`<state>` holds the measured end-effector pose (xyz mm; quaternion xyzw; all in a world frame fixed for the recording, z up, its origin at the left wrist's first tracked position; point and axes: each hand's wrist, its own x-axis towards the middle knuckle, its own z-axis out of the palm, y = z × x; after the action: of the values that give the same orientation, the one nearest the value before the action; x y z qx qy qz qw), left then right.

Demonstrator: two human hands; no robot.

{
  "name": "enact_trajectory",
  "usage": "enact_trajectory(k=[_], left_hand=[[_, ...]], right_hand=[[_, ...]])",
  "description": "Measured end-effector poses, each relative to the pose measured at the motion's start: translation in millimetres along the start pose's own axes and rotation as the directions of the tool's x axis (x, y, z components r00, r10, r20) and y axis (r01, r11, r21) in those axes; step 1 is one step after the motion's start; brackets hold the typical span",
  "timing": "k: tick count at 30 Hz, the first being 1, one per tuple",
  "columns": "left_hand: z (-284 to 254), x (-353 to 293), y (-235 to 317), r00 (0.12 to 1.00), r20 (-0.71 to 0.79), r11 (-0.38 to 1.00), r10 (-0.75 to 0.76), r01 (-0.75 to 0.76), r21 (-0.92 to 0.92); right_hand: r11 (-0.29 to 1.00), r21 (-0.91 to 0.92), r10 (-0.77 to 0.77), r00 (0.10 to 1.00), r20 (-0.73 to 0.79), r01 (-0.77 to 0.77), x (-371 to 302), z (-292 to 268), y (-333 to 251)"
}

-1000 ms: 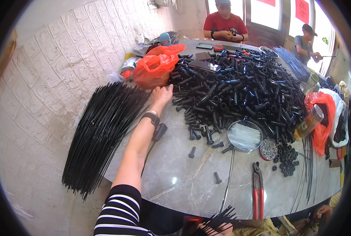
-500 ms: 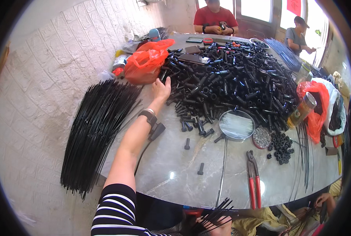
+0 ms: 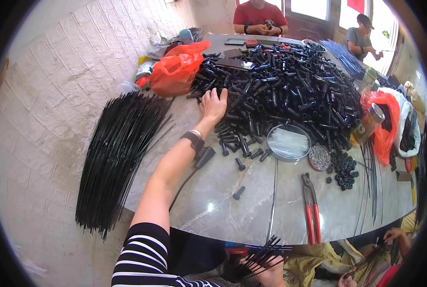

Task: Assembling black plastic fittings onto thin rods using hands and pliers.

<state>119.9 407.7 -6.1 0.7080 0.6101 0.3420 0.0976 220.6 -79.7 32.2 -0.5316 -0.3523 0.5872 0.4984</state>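
My left hand (image 3: pixel 214 106) rests palm down at the left edge of a big pile of short black tubular pieces (image 3: pixel 290 91), its fingers spread over the pieces. Whether a fingertip grips one is hard to see. Low at the table's front edge, my right hand (image 3: pixel 272 273) is closed round several thin black rods (image 3: pixel 266 256), which fan up and out of it. Two black pieces, one nearer (image 3: pixel 239 193) and one farther (image 3: pixel 241 164), lie apart from the pile. A large bundle of long black rods (image 3: pixel 122 153) lies along the table's left side.
Red-handled cutters (image 3: pixel 311 210) lie near the front edge. Behind them stand a round tin of pale sticks (image 3: pixel 290 155), a dish of small metal bits (image 3: pixel 319 158) and black rings (image 3: pixel 343 172). Orange bags (image 3: pixel 175 74) and a jar (image 3: pixel 370 122) flank the pile. Other people (image 3: pixel 260 19) work around.
My left hand has moved right along the pile's edge, its fingers now over the pieces. The two loose pieces have shifted and turned. My right hand still holds the rods.
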Motion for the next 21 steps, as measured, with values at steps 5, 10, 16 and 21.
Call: enact_trajectory(k=[5,10,16,21], left_hand=[[-32.4,20.9,-19.7,0.916,-0.384,0.990,-0.116,0.138,0.031],[-47.1,35.5,-60.5,0.968,-0.158,0.974,-0.196,0.210,0.081],[-17.4,6.1,-15.6,0.978,0.100,0.981,-0.184,0.175,0.087],[0.3,-2.9,9.9,0.977,-0.001,0.976,-0.214,0.214,0.032]], right_hand=[[0.999,0.032,-0.027,1.000,-0.009,0.027,-0.9,-0.7,1.0],[0.995,0.098,-0.022,1.000,-0.008,0.023,-0.7,-2.4,6.5],[1.000,-0.015,-0.024,1.000,-0.001,0.024,4.4,-6.3,2.6],[0.979,-0.136,-0.146,0.989,0.036,0.149,3.9,-12.5,35.4]])
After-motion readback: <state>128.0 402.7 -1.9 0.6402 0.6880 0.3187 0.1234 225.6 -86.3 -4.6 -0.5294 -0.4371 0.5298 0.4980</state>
